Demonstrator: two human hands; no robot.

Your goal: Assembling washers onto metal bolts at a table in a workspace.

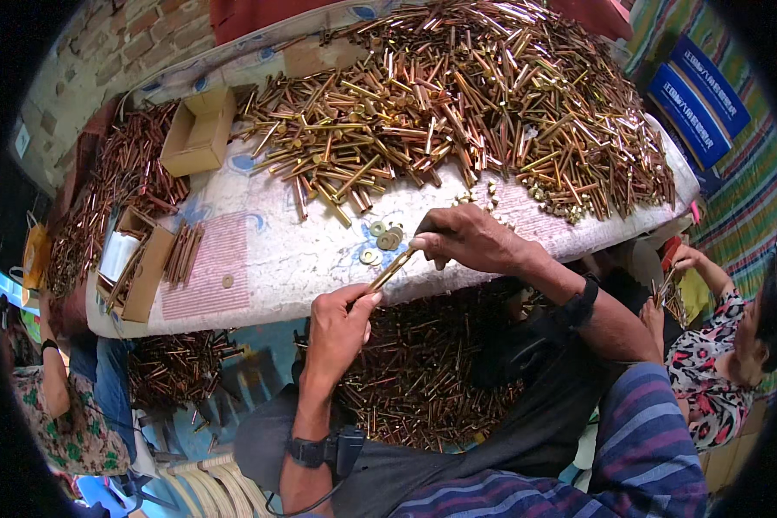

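Evidently both hands share one thing: a brassy bolt (394, 268), slanting above the near edge of the table (311, 298). The left hand (337, 332) pinches its near end between thumb and forefinger; the right hand (468, 237) pinches its far end with the fingertips, the other fingers curled. Whether a second piece lies along it, I cannot tell. If either pinch loosened, the smooth metal could slip and fall past the edge, perhaps among the bolts heaped below (423, 388), where it would be hard to pick out. A careless sweep of the right hand could scatter the washers (389, 239) just beside it, or knock the small nuts (570, 205) farther right toward the edge.
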